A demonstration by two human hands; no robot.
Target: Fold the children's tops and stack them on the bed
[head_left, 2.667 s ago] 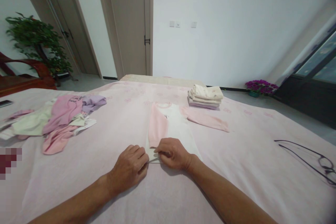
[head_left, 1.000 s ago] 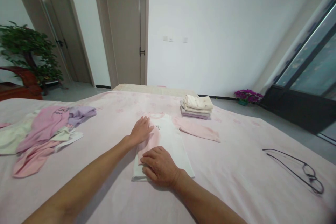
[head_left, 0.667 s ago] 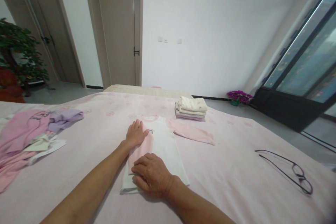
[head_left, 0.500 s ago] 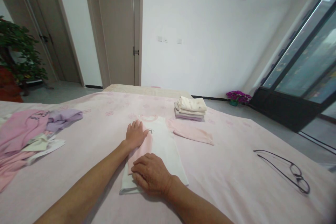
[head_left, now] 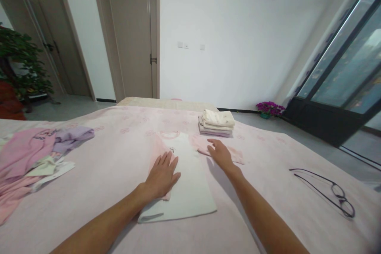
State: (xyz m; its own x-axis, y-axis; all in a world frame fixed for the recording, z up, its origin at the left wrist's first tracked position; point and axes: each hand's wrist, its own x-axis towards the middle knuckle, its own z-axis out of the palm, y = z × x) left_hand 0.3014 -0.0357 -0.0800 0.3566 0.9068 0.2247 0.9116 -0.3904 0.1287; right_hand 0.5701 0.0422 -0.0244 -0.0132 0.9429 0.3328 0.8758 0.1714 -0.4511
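Note:
A white shirt with pink sleeves lies flat on the bed, its pink-edged collar away from me. My left hand rests open and flat on the left sleeve, which is folded down over the shirt's body and mostly covered by the hand. To the right, the other pink sleeve stretches out over the sheet. My right hand is over that sleeve near the shoulder, fingers apart and holding nothing. Whether its fingertips touch the cloth I cannot tell.
A stack of folded clothes sits just beyond the right sleeve. Loose clothes in pink, purple and white are heaped at the left. Eyeglasses lie at the right on the pale pink bedsheet.
My right hand has left the folded left sleeve and moved forward and right to the other sleeve. My left hand has slid down the folded sleeve towards me.

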